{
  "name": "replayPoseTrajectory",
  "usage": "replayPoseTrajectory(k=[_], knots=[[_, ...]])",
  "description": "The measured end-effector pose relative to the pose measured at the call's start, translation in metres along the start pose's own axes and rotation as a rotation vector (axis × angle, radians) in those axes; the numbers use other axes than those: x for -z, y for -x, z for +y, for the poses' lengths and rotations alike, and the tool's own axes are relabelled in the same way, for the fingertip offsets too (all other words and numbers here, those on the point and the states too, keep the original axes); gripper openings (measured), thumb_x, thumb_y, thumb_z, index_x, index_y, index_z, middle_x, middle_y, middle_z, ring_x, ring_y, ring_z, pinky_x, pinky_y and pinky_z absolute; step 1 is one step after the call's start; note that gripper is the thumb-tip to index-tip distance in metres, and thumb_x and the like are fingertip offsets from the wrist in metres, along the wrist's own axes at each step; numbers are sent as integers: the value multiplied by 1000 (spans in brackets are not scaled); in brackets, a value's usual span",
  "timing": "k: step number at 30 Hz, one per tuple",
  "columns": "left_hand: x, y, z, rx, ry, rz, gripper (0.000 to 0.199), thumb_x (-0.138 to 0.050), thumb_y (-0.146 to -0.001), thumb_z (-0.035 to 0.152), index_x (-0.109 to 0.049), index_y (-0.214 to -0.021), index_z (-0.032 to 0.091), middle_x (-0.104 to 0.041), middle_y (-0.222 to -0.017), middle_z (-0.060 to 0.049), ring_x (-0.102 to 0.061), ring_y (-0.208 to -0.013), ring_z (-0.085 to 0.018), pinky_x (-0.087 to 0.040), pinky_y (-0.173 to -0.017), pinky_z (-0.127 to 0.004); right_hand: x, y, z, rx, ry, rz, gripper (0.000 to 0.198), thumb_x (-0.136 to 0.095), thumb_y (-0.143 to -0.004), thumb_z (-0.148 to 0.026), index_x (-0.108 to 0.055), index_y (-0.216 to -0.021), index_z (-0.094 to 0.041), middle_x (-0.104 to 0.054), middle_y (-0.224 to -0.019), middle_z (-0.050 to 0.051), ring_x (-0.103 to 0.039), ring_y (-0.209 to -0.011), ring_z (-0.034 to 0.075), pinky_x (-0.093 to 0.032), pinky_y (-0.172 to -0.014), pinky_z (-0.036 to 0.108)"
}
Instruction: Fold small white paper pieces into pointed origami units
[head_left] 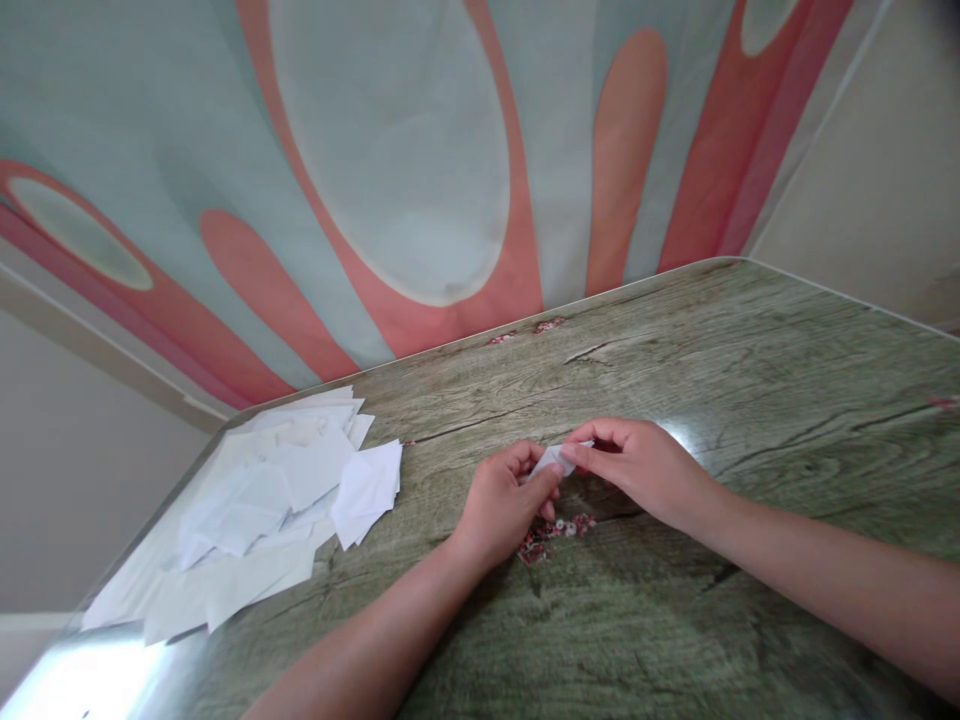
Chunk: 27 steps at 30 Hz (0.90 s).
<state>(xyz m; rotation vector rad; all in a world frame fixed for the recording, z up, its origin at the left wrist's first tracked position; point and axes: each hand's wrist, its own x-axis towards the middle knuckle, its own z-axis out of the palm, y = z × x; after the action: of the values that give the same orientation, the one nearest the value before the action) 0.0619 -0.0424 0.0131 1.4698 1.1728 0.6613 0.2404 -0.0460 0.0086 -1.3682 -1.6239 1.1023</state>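
Observation:
Between my two hands is a small folded piece of white paper, held just above the wood-patterned table. My left hand grips its left part, thumb on top and fingers curled behind. At its right end, the thumb and index finger of my right hand pinch the paper. The fingers cover much of it, so its full shape is hidden. Left of my hands lies a small stack of white paper squares, beside a larger spread pile of white paper sheets.
Flower prints decorate the tabletop below my hands. Behind the table's far edge rises a wall covering with red, orange and grey-green shapes. Plain wall stands at the left and right. Light glares off the table's near left corner.

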Motion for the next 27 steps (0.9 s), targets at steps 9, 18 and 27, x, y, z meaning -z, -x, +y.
replayPoseTrajectory(k=[9,18,27], knots=[[4,-2,3,30,79,-12,25,-66,-78,40,-60,-79,15,-63,-64,1,-57,-51,-9,-43,-53,-20,2,-1,-2,-4,31,-8,19,-58,-83,-36,-68,-78,-21,-67,-67,-1,-59,-62,15,-41,-57,26],[6,4,5,-283,-352,268,11,-66,-79,28,-68,-75,18,-66,-69,0,-58,-63,-12,-42,-61,-22,-3,5,-3,283,168,177,2,-62,-82,-24,-63,-81,-23,-66,-80,-1,-59,-72,15,-44,-65,27],[5,3,8,-156,-201,147,22,-64,-81,36,-71,-82,15,-69,-71,-3,-59,-63,-14,-43,-60,-22,-3,7,-1,372,153,136,7,-60,-86,-21,-66,-81,-22,-66,-80,0,-60,-78,15,-46,-71,28]])
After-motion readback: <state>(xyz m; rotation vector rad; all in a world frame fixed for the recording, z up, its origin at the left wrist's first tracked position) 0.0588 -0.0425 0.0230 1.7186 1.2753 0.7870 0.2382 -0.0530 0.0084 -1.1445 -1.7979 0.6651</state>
